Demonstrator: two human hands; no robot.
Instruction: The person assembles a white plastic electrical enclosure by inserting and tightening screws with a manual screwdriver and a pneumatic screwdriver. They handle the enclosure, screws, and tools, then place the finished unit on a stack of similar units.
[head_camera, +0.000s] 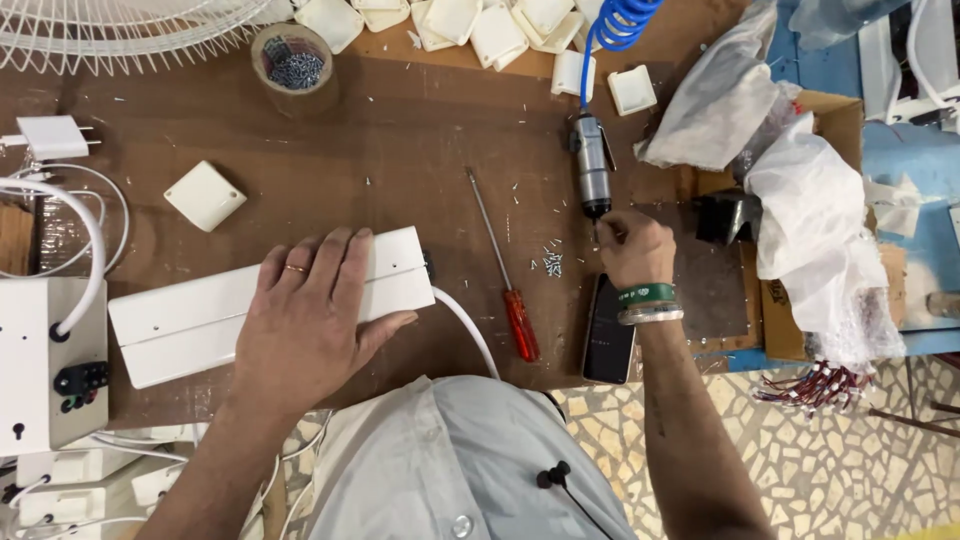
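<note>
A long white rectangular plastic housing is laid across the brown wooden counter, and the left hand is pressed flat on its right half, fingers spread open and nothing gripped. A white cable is seen leaving the housing's right end. The right hand is closed around something small at the tip of a grey metal pneumatic screwdriver, which is hung from a coiled blue air hose; what is pinched between the fingers cannot be told. A small pile of loose silver screws is scattered just left of that hand. A red-handled manual screwdriver is laid between the two hands, and a black smartphone is placed just under the right wrist. A roll of brown tape filled with screws is set at the far side, near a white square plastic cap. Crumpled white plastic bags are heaped over a cardboard box at the right.
</note>
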